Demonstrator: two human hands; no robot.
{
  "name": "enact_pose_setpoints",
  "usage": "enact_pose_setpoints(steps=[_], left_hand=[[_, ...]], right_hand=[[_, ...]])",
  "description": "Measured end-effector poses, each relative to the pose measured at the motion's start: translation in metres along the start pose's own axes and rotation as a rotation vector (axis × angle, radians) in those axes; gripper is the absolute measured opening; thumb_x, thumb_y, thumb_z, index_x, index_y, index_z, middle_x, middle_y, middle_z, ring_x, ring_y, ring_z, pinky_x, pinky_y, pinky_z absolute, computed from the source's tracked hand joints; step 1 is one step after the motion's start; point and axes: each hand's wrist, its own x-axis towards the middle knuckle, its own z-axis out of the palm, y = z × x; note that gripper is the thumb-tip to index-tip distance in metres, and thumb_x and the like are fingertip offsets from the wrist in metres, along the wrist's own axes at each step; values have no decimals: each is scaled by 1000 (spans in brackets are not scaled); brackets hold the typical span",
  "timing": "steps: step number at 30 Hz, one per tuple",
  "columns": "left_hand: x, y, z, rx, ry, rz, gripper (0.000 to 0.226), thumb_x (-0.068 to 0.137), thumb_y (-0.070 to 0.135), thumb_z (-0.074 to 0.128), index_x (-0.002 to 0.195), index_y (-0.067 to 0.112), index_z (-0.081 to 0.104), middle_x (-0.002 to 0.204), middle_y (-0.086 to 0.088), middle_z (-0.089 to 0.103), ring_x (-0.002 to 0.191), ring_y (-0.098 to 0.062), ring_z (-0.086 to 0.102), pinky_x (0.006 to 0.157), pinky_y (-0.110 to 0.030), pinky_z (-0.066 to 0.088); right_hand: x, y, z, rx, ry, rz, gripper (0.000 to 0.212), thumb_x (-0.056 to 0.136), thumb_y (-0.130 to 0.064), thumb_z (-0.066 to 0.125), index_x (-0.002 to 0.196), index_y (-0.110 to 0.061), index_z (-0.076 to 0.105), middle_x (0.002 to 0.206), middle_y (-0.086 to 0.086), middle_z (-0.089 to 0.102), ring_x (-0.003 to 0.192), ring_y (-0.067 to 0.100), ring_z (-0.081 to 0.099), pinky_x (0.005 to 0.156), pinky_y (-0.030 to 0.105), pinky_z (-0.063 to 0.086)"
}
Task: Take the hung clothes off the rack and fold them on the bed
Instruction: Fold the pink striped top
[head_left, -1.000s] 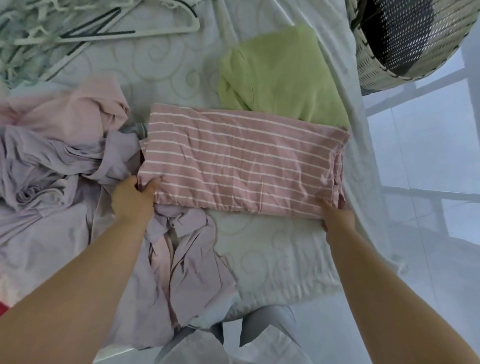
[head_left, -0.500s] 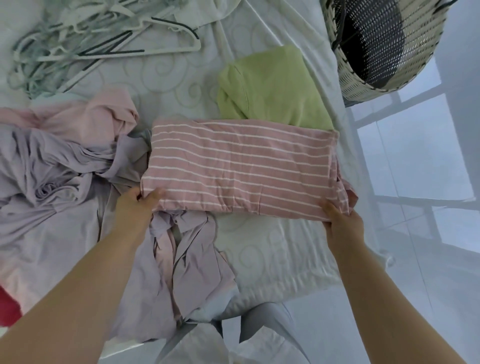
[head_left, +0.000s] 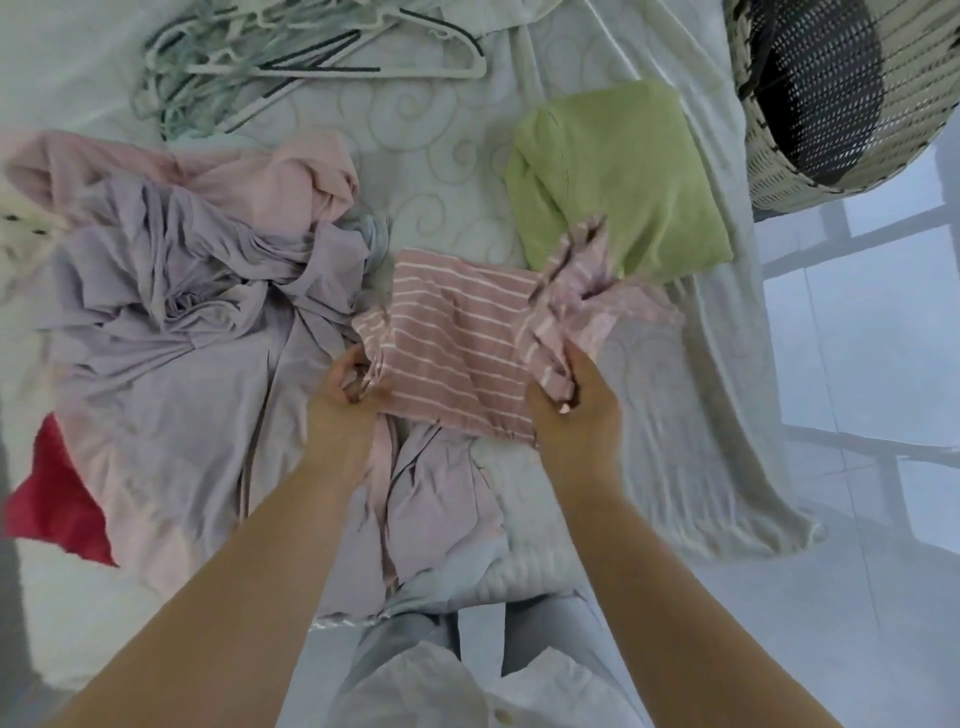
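Right hand (head_left: 574, 415) has swung its end of the striped garment (head_left: 452, 338) in toward the left hand (head_left: 345, 387). Half a second back the piece lay as a long flat band with the hands wide apart. Right fingers (head_left: 582, 374) are curled, pinching the bunched striped edge. Left fingers (head_left: 348, 371) are curled round the other end. The garment sits mid-bed (head_left: 431, 171), its far flap raised over the folded green garment (head_left: 623, 171) at 1 o'clock. Lilac pile (head_left: 182, 322) at 9 o'clock, hangers (head_left: 311, 57) at 11, wicker basket (head_left: 831, 93) at 2. Likely thin jersey: light, floppy, with layers that slide. Best held at the corners or the folded edge, then pressed flat.
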Motion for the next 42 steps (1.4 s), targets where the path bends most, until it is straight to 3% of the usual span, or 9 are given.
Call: enact_pose_setpoints(steps=[3, 5, 9, 13, 18, 25, 31, 34, 42], left_hand=[[0, -2, -9, 73, -2, 23, 34, 89, -3, 52, 116, 18, 54, 84, 2, 69, 73, -6, 64, 67, -19, 50], [2, -4, -15, 146, -6, 12, 34, 93, 2, 46, 125, 15, 51, 89, -2, 69, 82, -19, 64, 76, -32, 50], [8, -3, -32, 179, 40, -94, 32, 93, 7, 41, 122, 17, 52, 89, -6, 67, 80, -21, 66, 72, -29, 55], [17, 0, -32, 226, 62, -64, 45, 86, 40, 52, 116, 6, 55, 101, -14, 63, 99, -33, 60, 82, -37, 48], [19, 1, -11, 428, 17, 93, 72, 79, 31, 70, 138, 11, 34, 123, 6, 47, 111, -11, 48, 91, -24, 39], [40, -7, 4, 452, 81, -88, 55, 79, 22, 72, 123, 1, 48, 115, -9, 60, 98, -24, 59, 76, -29, 43], [27, 24, 3, 218, -76, -170, 30, 69, 20, 79, 96, 14, 67, 98, -10, 68, 86, -25, 65, 78, -40, 55], [13, 50, 8, 90, -144, -224, 14, 65, 19, 80, 74, 16, 71, 81, -10, 68, 75, -27, 59, 69, -41, 45], [-17, 121, 88, -30, -345, -43, 17, 89, 0, 53, 84, 16, 58, 47, 12, 60, 37, 2, 51, 34, -10, 36]], right_hand=[[-14, -4, 67, -68, -401, -105, 50, 92, -12, 55, 139, -21, 41, 122, -10, 53, 107, -1, 49, 88, 9, 40], [-21, 6, 100, -247, -597, -216, 57, 93, -8, 51, 145, -16, 29, 144, 0, 41, 129, 10, 39, 108, 25, 33], [-32, 38, 108, -490, -725, -220, 68, 93, -1, 44, 150, -20, 12, 158, -3, 10, 146, 14, 7, 118, 36, 5], [-22, 69, 72, -471, -602, -214, 64, 93, -7, 47, 147, -24, 17, 156, 0, 18, 146, 19, 12, 118, 44, 13], [8, 93, 34, -547, -302, -153, 68, 92, -23, 55, 149, -24, 17, 158, 9, 9, 145, 27, 11, 115, 44, 15], [38, 82, 34, 57, -210, 531, 75, 91, -17, 59, 149, -23, 13, 123, -2, 47, 98, 14, 52, 81, 30, 42], [36, 47, 18, 246, -207, 426, 43, 84, 3, 59, 122, -18, 59, 109, 0, 68, 98, 18, 65, 69, 25, 55], [37, 13, -5, 292, -231, 328, 39, 83, 4, 59, 117, -15, 63, 106, 5, 70, 93, 21, 68, 70, 28, 56], [83, -67, -101, 263, -269, 61, 42, 84, 2, 63, 124, -11, 58, 109, 8, 69, 98, 24, 67, 82, 35, 55]])
